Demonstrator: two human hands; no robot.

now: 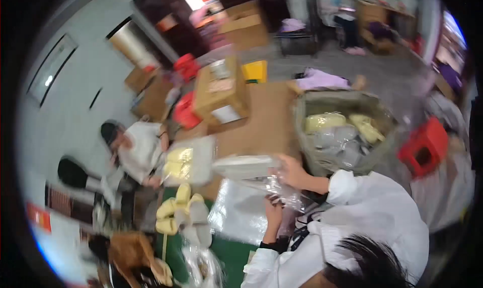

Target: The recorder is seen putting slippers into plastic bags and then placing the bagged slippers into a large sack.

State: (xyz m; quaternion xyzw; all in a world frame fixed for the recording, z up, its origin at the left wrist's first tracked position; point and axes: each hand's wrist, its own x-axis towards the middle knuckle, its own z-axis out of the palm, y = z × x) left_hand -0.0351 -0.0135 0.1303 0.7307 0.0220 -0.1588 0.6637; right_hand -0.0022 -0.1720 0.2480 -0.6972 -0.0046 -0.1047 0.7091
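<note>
"Where are the wearer's own hands?"

"Out of view, so I can't tell whether those fingers are wide or narrow. The nearest ones showing belong to a co-worker in white [380, 212]."

"And how do that co-worker's fingers stand?"

"The upper hand [293, 172] is curled at the right end of a clear packet [241, 166], something pale inside. The lower hand [274, 211] is at the loose film [293, 199] beneath it. Everything is smeared there, so how firmly either grips is hard to say."

"What lies around them?"

"Left of the lower fingers, a shiny plastic sheet [236, 212]; farther left, yellow slippers [171, 210] and grey slippers [199, 213]. Up and right of the fingers stands a bin [314, 152] of wrapped packs."

"What could go wrong?"

"The packet juts out leftward from the fingers, so a loose hold could let its far end tip. A hard tug might split thin film, and cling could drag the sheet along."

"Any brand or writing?"

"None I can read. Up and left of the fingers, the white label [226, 114] on a cardboard box [214, 97] is too blurred."
</note>
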